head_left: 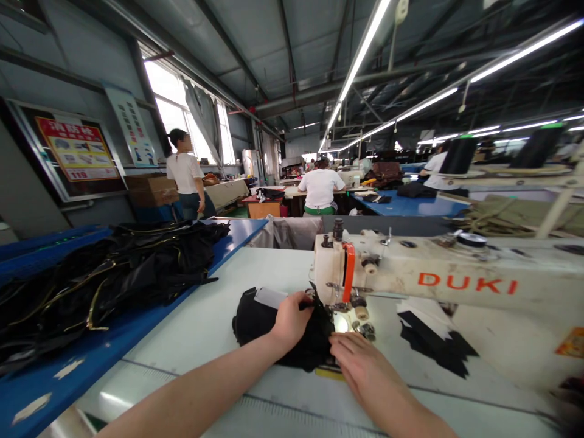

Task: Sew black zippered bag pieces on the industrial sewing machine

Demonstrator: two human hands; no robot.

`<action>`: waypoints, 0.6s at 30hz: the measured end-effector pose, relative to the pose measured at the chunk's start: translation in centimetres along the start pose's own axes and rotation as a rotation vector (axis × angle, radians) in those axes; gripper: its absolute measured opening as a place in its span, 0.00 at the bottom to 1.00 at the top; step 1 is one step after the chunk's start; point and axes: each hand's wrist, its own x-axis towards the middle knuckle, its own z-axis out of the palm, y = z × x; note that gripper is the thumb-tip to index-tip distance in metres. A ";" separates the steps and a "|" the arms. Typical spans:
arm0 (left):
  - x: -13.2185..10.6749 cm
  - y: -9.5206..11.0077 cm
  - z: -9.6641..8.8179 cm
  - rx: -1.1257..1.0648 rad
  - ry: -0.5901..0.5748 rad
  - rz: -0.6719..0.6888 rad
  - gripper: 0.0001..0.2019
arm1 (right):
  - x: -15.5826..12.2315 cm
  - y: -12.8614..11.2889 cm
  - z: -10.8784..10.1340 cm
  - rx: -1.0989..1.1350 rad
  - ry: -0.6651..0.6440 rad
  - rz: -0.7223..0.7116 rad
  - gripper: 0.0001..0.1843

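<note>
A bundle of black fabric (260,322) lies on the pale sewing table, its right edge by the needle area of a white sewing machine (387,267) marked DUKI. On top of the fabric rests a small white piece (271,297). My left hand (292,322) is closed, its thumb and fingers pinching the fabric just left of the machine's head. Nearer to me, my right hand (360,362) has its fingers pressed together at the fabric's right edge, beside the lit needle plate (340,322). The fingertips and the needle are partly hidden.
Black pieces with gold zips (104,286) are heaped on a blue table (100,359) at left. Black and white cut pieces (435,337) lie under the machine arm. Black thread cones (460,156) stand behind it. One person (185,176) stands at left; another (319,187) sits ahead.
</note>
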 end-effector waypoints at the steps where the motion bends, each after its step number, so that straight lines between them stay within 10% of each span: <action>1: -0.1 -0.2 -0.1 0.006 -0.002 0.019 0.08 | 0.0 0.0 0.0 0.000 -0.005 0.000 0.17; 18: -1.0 0.0 -1.4 0.406 -0.130 0.791 0.11 | 0.7 -0.8 -0.4 0.053 -0.121 0.023 0.23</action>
